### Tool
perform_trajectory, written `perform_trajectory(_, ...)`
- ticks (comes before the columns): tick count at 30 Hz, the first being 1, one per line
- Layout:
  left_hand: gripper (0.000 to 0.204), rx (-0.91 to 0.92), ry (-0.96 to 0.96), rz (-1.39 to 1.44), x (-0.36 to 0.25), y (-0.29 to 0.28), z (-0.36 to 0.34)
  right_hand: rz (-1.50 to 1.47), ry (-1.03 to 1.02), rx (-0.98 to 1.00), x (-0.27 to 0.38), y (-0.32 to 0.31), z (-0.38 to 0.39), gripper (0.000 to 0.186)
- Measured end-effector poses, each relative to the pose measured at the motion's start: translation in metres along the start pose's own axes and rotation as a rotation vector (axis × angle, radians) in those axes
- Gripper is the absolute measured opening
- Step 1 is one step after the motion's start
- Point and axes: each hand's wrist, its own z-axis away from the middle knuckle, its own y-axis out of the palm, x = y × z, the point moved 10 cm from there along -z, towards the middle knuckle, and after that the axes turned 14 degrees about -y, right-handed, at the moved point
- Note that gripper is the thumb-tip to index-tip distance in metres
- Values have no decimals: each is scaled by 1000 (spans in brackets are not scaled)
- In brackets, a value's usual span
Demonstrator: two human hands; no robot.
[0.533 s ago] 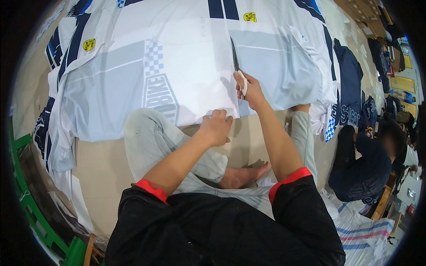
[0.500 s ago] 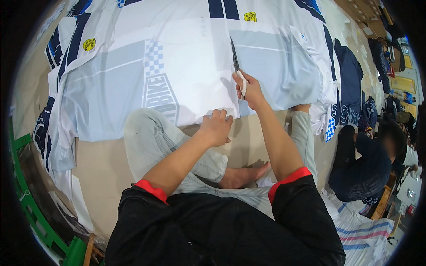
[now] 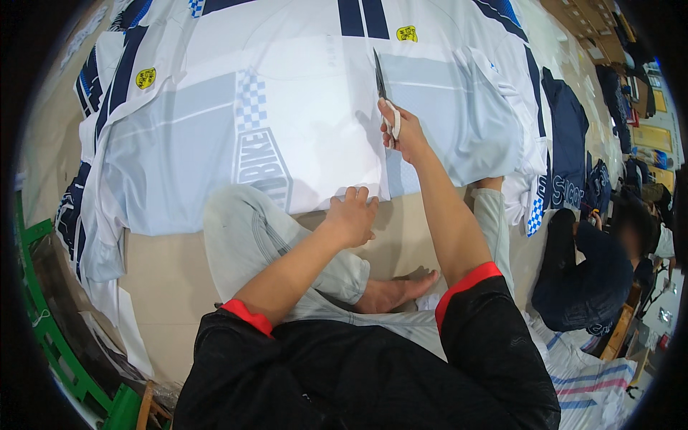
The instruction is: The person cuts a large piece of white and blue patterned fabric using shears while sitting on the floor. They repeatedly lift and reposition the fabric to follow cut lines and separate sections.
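A broad sheet of white and pale grey printed fabric [image 3: 322, 129] lies spread before me, with navy stripes and a checked panel. My right hand [image 3: 406, 135] is closed around the white handles of dark-bladed scissors [image 3: 380, 79], over the fabric right of centre. The blades point away from me, along the border between the white panel and the grey one. At the fabric's near edge, my left hand [image 3: 351, 218] rests with its fingers apart, fingertips touching the cloth; nothing shows in its grasp.
My legs [image 3: 251, 229] are folded at the fabric's near edge, on a beige floor [image 3: 165, 287]. A green metal frame [image 3: 64, 351] stands at left. Another person [image 3: 584, 272] sits at right, near dark garments [image 3: 562, 136] and a striped white sack [image 3: 591, 387].
My right hand and the scissors have moved a little farther away from me along the panel border. My left hand stays at the near edge. The whole view has shifted slightly.
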Motion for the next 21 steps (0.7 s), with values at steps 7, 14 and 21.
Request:
perform_trajectory(7,86,-1,-8,9,0,0,0,22,-113,53,-2,7,-15,75)
perform_trajectory(14,85,19,-24,5,0,0,1,-15,27,5,9,2,-31,73)
perform_trajectory(21,85,93,-29,9,0,0,1,44,-62,49,16,12,-61,68)
